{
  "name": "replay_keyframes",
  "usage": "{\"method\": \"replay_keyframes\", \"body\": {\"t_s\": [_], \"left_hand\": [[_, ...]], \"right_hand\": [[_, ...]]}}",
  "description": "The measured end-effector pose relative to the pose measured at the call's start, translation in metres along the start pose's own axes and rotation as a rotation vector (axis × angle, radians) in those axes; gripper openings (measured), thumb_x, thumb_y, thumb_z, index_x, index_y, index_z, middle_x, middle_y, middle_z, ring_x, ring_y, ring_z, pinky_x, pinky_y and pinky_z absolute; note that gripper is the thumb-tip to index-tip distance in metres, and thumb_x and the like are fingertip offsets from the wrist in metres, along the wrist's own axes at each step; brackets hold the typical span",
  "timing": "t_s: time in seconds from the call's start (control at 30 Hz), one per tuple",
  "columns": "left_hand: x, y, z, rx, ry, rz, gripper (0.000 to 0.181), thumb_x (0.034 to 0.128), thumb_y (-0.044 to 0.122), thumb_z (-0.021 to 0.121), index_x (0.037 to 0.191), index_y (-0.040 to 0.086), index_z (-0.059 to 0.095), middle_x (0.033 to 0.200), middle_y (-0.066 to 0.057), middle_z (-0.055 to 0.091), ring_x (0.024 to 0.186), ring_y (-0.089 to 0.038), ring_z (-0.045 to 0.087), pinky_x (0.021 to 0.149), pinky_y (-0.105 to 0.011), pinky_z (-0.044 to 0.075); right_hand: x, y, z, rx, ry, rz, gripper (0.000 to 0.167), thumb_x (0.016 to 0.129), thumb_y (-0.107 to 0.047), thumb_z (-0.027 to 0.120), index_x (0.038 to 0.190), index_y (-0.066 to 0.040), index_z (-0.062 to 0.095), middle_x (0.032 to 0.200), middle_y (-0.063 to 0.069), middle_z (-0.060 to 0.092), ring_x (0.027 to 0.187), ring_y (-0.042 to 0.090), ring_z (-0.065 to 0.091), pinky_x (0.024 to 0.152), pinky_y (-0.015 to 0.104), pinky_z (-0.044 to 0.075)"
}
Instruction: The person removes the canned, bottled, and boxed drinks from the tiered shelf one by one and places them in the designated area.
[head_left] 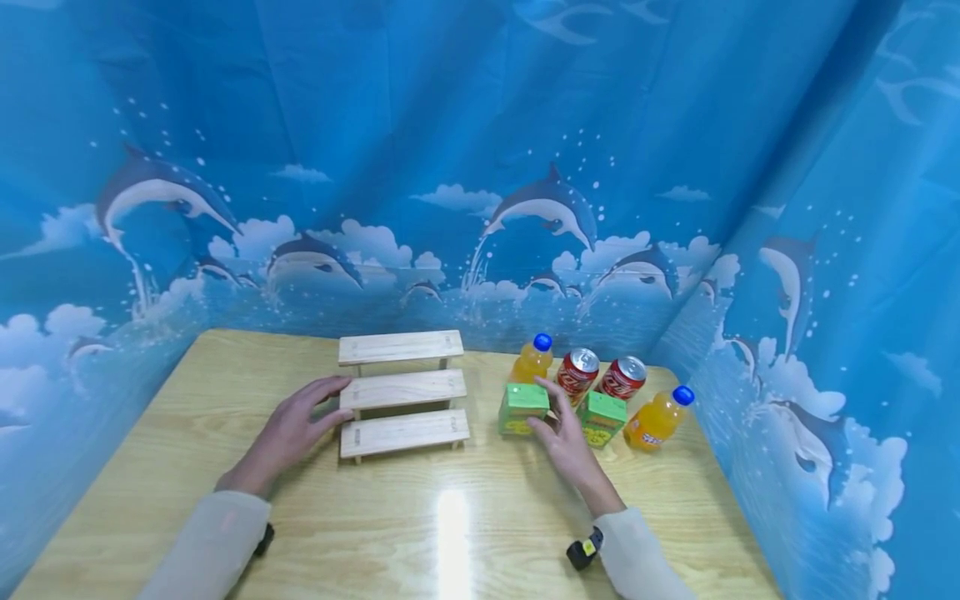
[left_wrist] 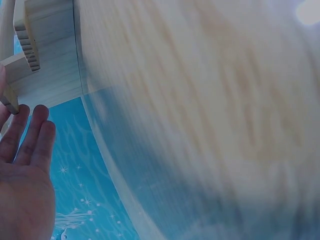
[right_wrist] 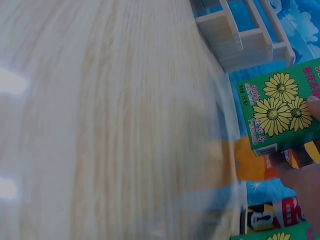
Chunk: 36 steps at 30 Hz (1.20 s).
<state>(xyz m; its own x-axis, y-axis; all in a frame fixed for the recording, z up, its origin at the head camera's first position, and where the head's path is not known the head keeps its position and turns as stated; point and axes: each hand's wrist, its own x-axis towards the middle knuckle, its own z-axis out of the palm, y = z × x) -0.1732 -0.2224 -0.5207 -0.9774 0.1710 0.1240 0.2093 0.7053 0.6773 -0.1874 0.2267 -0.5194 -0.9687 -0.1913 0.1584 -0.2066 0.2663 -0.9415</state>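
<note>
My left hand (head_left: 300,422) is at the left end of a three-step wooden shelf (head_left: 408,389), thumb and forefinger pinching the end of the middle step. The left wrist view shows the other fingers (left_wrist: 37,135) extended beside the wood. With thumb and fingers on opposite sides, my right hand (head_left: 567,442) holds a green drink carton (head_left: 517,423) printed with yellow flowers (right_wrist: 277,107). Whether the carton touches the table cannot be told. Behind it stands an orange drink bottle (head_left: 531,362) with a blue cap, partly hidden.
Right of the held carton stand a second green carton (head_left: 602,418), two red soda cans (head_left: 577,373) (head_left: 622,380) and another orange drink bottle (head_left: 655,421). A blue dolphin-print curtain (head_left: 420,208) hangs along the back and sides of the wooden table (head_left: 375,533).
</note>
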Motion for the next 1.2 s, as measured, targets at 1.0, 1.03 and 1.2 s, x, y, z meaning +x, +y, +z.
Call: {"method": "replay_keyframes", "body": {"t_s": [1.0, 1.03, 1.2], "left_hand": [[0.0, 0.001, 0.0, 0.001, 0.006, -0.016, 0.065, 0.1055, 0.025, 0.075, 0.163, 0.01, 0.05, 0.166, -0.023, 0.049, 0.146, -0.049, 0.054, 0.119, -0.07, 0.047], [0.0, 0.001, 0.0, 0.001, 0.004, -0.017, 0.065, 0.1056, 0.026, 0.075, 0.163, 0.01, 0.049, 0.167, -0.023, 0.049, 0.147, -0.05, 0.053, 0.12, -0.07, 0.047], [0.0, 0.001, 0.0, -0.001, -0.006, -0.018, 0.065, 0.1058, 0.026, 0.074, 0.163, 0.01, 0.049, 0.167, -0.023, 0.048, 0.148, -0.05, 0.052, 0.12, -0.07, 0.046]], "right_hand": [[-0.002, 0.019, -0.024, -0.056, -0.008, 0.107, 0.072, 0.11, 0.002, 0.052, 0.173, -0.016, 0.023, 0.183, 0.013, 0.018, 0.17, 0.04, 0.014, 0.137, 0.066, 0.017], [-0.002, 0.019, -0.024, -0.059, -0.008, 0.113, 0.072, 0.111, 0.001, 0.051, 0.174, -0.017, 0.022, 0.184, 0.012, 0.017, 0.17, 0.039, 0.012, 0.137, 0.067, 0.016], [-0.003, 0.017, -0.023, -0.072, -0.002, 0.128, 0.072, 0.111, 0.001, 0.048, 0.174, -0.018, 0.02, 0.184, 0.013, 0.013, 0.171, 0.041, 0.008, 0.136, 0.069, 0.015]]}}
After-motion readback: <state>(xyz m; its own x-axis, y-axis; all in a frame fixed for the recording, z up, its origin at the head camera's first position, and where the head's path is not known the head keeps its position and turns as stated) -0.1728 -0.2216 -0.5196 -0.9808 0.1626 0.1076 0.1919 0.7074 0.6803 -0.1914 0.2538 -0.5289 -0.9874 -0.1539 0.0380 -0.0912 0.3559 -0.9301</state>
